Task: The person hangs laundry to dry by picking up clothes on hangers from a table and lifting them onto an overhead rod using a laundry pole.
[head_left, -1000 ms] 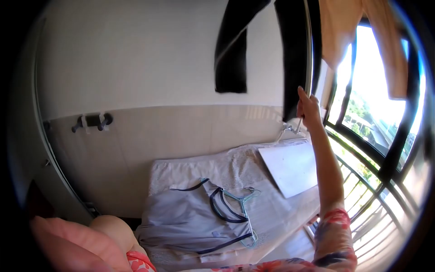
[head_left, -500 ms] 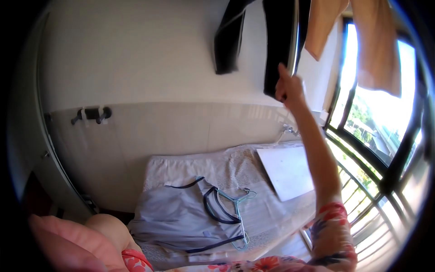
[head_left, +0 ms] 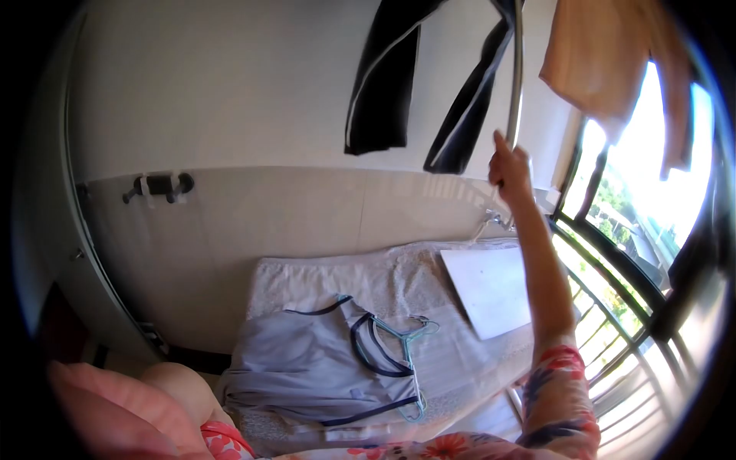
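Observation:
My right hand [head_left: 510, 172] is raised, its fingers wrapped round the lower end of a slim metal pole [head_left: 517, 77] that runs up out of the frame. Left of the pole hang black trousers [head_left: 383, 100] with white side stripes; their top lies beyond the frame. A pair of tan trousers [head_left: 598, 69] hangs on the right by the window. Of my left side only the bent arm [head_left: 180, 391] shows, with pink cloth [head_left: 115, 406] over or beside it at the lower left. The left hand itself does not show.
Below lies a grey sleeveless top [head_left: 299, 360] on a pale blue hanger [head_left: 406, 337], on a lace-covered surface [head_left: 307, 272]. A white board [head_left: 491, 291] rests there too. A tap [head_left: 494, 220] and black wall fixture [head_left: 161, 186] are on the wall; railings [head_left: 606, 307] stand right.
My right hand has moved slightly right and down with the pole. The black trousers have swung left, away from the hand, with their legs apart. The tan trousers have shifted right.

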A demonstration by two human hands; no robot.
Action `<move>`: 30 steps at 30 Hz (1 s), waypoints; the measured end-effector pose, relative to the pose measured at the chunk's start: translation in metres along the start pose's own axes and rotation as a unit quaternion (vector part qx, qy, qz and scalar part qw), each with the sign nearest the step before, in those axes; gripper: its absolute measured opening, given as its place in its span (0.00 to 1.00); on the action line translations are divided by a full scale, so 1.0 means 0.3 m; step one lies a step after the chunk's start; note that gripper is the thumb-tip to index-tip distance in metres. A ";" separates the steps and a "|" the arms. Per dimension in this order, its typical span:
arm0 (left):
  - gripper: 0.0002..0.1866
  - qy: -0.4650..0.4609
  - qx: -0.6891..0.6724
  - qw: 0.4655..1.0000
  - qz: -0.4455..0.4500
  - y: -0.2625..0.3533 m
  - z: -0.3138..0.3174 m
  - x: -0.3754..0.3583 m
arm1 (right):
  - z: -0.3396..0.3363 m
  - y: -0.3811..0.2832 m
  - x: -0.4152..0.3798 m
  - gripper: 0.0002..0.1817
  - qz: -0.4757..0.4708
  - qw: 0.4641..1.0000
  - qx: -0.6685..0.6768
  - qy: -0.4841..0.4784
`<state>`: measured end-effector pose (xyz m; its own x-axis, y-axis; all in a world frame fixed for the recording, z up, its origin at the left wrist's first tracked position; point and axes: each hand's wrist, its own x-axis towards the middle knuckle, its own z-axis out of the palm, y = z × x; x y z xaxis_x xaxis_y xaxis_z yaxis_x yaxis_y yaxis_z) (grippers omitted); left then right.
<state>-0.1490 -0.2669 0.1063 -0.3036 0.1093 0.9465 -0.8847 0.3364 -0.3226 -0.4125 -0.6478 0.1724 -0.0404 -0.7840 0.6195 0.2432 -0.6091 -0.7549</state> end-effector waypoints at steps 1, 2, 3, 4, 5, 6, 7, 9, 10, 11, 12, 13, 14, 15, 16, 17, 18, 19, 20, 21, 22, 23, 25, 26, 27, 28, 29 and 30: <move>0.16 0.001 -0.001 1.000 -0.001 -0.001 -0.001 -0.002 | -0.013 -0.042 0.039 0.18 -0.010 1.000 0.009 -0.011; 0.15 0.000 -0.002 1.000 -0.003 -0.004 0.004 -0.004 | -0.014 -0.084 0.068 0.18 -0.043 0.999 -0.014 0.004; 0.15 0.002 -0.001 1.000 -0.004 -0.004 0.000 -0.005 | -0.027 -0.119 0.118 0.18 -0.055 0.998 -0.001 -0.016; 0.15 0.001 -0.001 1.000 -0.004 -0.002 0.002 -0.006 | -0.038 -0.161 0.163 0.18 -0.052 0.999 -0.005 -0.012; 0.15 0.003 0.000 1.000 -0.006 -0.002 0.001 -0.008 | -0.044 -0.205 0.202 0.18 -0.066 0.998 -0.017 0.003; 0.15 0.003 0.003 1.000 -0.007 -0.002 0.001 -0.007 | -0.052 -0.248 0.237 0.18 -0.070 0.997 -0.020 -0.001; 0.15 0.004 0.002 1.000 -0.008 0.001 0.003 -0.009 | -0.064 -0.281 0.270 0.18 -0.088 0.996 -0.025 -0.006; 0.14 0.003 0.007 1.000 -0.009 0.001 0.007 -0.010 | -0.104 -0.360 0.322 0.17 -0.113 0.991 -0.009 -0.070; 0.14 0.003 0.008 1.000 -0.012 0.002 0.008 -0.015 | -0.124 -0.402 0.368 0.16 -0.101 0.993 -0.018 -0.061; 0.14 0.003 0.009 1.000 -0.012 0.003 0.013 -0.015 | -0.135 -0.447 0.407 0.16 -0.090 0.994 -0.029 -0.051; 0.14 0.005 0.009 1.000 -0.013 0.002 0.017 -0.017 | -0.142 -0.490 0.428 0.16 -0.089 0.994 -0.024 -0.058; 0.14 0.005 0.008 1.000 -0.014 0.002 0.019 -0.018 | -0.150 -0.525 0.445 0.16 -0.087 0.994 -0.020 -0.065; 0.14 0.003 0.004 1.000 -0.013 0.000 0.038 -0.016 | -0.165 -0.547 0.461 0.15 -0.097 0.989 -0.018 -0.111; 0.13 0.002 0.002 1.000 -0.013 0.006 0.043 -0.018 | -0.162 -0.557 0.437 0.14 -0.138 0.984 -0.011 -0.115; 0.13 -0.002 0.001 1.000 -0.013 0.001 0.049 -0.013 | -0.184 -0.573 0.498 0.14 -0.106 0.989 -0.018 -0.104; 0.13 -0.003 0.002 1.000 -0.014 0.001 0.054 -0.014 | -0.219 -0.591 0.554 0.14 -0.075 0.993 -0.024 -0.091; 0.13 -0.002 0.002 1.000 -0.015 0.003 0.054 -0.020 | -0.234 -0.597 0.551 0.13 -0.080 0.990 -0.021 -0.115; 0.13 -0.001 0.002 1.000 -0.017 0.007 0.052 -0.021 | -0.242 -0.598 0.552 0.13 -0.082 0.991 -0.030 -0.104; 0.13 -0.001 0.002 1.000 -0.017 0.010 0.048 -0.026 | -0.248 -0.590 0.554 0.13 -0.084 0.991 -0.038 -0.093; 0.13 -0.004 0.005 1.000 -0.019 0.013 0.035 -0.031 | -0.256 -0.577 0.569 0.13 -0.086 0.992 -0.046 -0.082; 0.13 -0.003 0.006 1.000 -0.022 0.013 0.036 -0.034 | -0.278 -0.557 0.618 0.13 -0.088 0.992 -0.070 -0.055; 0.13 -0.003 0.010 1.000 -0.023 0.013 0.035 -0.033 | -0.264 -0.553 0.594 0.14 -0.099 0.992 -0.058 -0.050; 0.13 -0.004 0.014 1.000 -0.026 0.016 0.031 -0.041 | -0.265 -0.567 0.581 0.14 -0.059 0.994 -0.027 -0.084; 0.12 -0.003 0.014 1.000 -0.028 0.018 0.030 -0.043 | -0.266 -0.564 0.580 0.15 -0.076 0.991 -0.030 -0.102; 0.12 -0.003 0.015 0.999 -0.028 0.019 0.029 -0.047 | -0.266 -0.554 0.579 0.15 -0.093 0.988 -0.033 -0.119; 0.12 -0.003 0.015 0.999 -0.029 0.018 0.026 -0.049 | -0.267 -0.543 0.575 0.15 -0.110 0.984 -0.036 -0.136; 0.12 -0.004 0.016 0.999 -0.028 0.020 0.024 -0.051 | -0.246 -0.514 0.546 0.15 -0.108 0.988 -0.028 -0.106; 0.12 -0.005 0.018 0.999 -0.028 0.020 0.022 -0.055 | -0.223 -0.486 0.523 0.15 -0.101 0.992 -0.045 -0.059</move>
<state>-0.1515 -0.2728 0.0888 -0.2571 0.0828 0.9628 -0.9121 0.3085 -0.2700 -0.5191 -0.6901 0.3655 0.0346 -0.6287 0.7769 0.1539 -0.7647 -0.6257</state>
